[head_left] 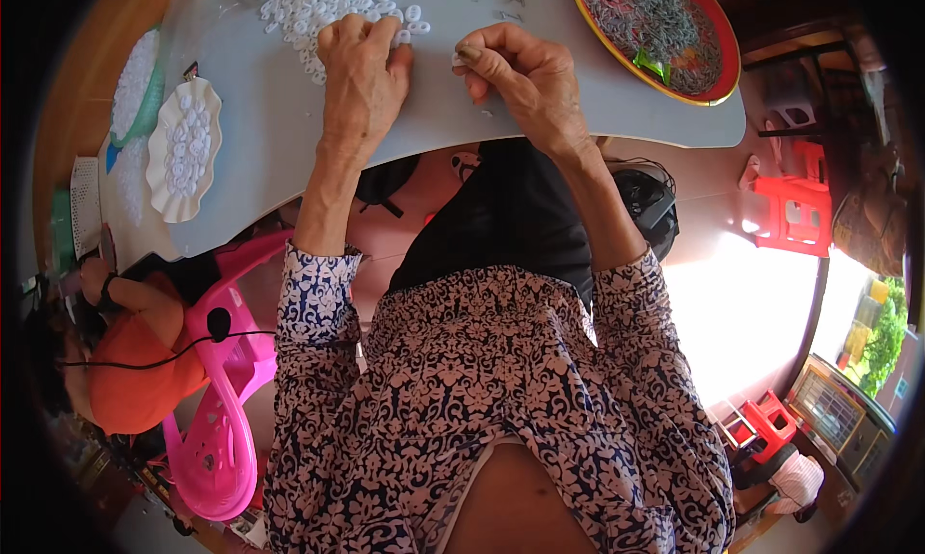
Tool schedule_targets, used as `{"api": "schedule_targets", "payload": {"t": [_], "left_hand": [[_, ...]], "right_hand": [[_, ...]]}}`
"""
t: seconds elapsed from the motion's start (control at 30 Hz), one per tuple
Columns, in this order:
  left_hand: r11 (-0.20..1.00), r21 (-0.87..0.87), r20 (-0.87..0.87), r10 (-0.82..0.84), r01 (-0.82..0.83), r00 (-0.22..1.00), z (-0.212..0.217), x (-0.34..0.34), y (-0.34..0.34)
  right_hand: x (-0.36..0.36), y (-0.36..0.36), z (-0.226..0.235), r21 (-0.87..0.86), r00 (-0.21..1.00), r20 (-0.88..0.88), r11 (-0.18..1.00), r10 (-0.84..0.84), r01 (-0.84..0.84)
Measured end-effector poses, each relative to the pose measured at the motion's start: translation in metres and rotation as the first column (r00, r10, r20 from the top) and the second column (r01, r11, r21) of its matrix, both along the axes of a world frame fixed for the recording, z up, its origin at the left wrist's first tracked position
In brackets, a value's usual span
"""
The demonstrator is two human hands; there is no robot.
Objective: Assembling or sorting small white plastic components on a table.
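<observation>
Small white oval plastic pieces with holes (289, 19) lie in a loose pile at the table's far side. My left hand (364, 82) is at the pile's right edge, fingers curled down, with a white piece (402, 37) at its thumb and index fingertip. To its right, my right hand (525, 77) is raised over the grey table (443, 96), thumb and index finger pinched on a small white plastic piece (458, 61). Its other fingers curl under. A red tray with a yellow rim (725, 87), at the far right, holds many small grey metal pieces (655, 24).
A scalloped cream dish (157, 183) and a green basket (154, 101) at left hold more white pieces. A few metal bits (514, 14) lie beyond my right hand. A person in orange (145, 381) sits near a pink chair (226, 438). Red stools (795, 207) stand right.
</observation>
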State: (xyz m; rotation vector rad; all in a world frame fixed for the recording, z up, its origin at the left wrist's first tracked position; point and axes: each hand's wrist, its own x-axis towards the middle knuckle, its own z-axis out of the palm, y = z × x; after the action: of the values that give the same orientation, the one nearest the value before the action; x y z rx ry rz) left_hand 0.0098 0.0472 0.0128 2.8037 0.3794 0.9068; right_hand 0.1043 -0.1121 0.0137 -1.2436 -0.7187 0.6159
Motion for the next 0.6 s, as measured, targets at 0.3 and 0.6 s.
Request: {"api": "schedule_targets", "payload": {"t": [0.3,0.6], "left_hand": [[0.984,-0.006,0.108,-0.174,0.176,0.979,0.0,0.003,0.0],[0.133,-0.876,0.465,-0.025,0.464,0.885,0.007,0.008,-0.015]], "right_hand": [[0.0,0.001,-0.004,0.01,0.996,0.092,1.0,-0.022,0.022],[0.0,-0.001,0.0,0.039,0.999,0.038,0.999,-0.011,0.01]]}}
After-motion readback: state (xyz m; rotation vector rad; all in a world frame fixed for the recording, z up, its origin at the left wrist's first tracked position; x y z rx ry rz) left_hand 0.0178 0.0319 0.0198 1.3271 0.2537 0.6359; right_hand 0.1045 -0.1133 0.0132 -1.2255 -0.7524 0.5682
